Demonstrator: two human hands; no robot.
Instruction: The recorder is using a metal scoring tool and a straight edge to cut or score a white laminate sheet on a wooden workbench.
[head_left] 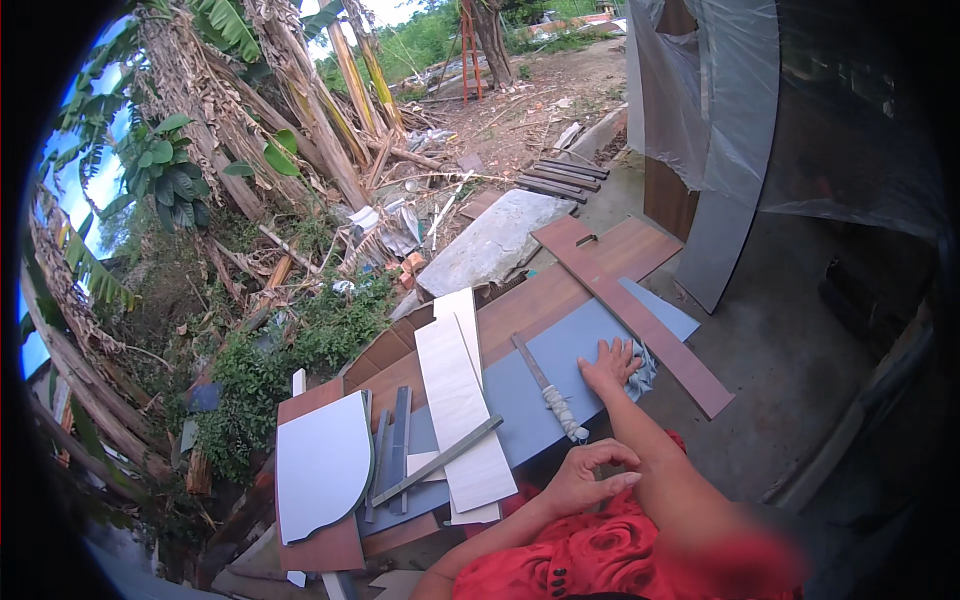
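My right hand lies with fingers spread at the near edge of a blue-grey board, beside a crumpled grey-blue cloth. My left hand hovers close to my body, thumb and fingers curved apart, with nothing visible between them. Left of my right hand rests a long flat metal blade, its handle wrapped in whitish cord or cloth. Two pale cream panels cross the blue-grey board farther left. A narrow greenish-grey strip lies slantwise over them.
A white board with a curved corner covers the stack's left end. Across the right end runs a reddish-brown plank with a small dark handle. Tall panels under plastic sheeting stand at right. Dark bars lie beyond a concrete slab.
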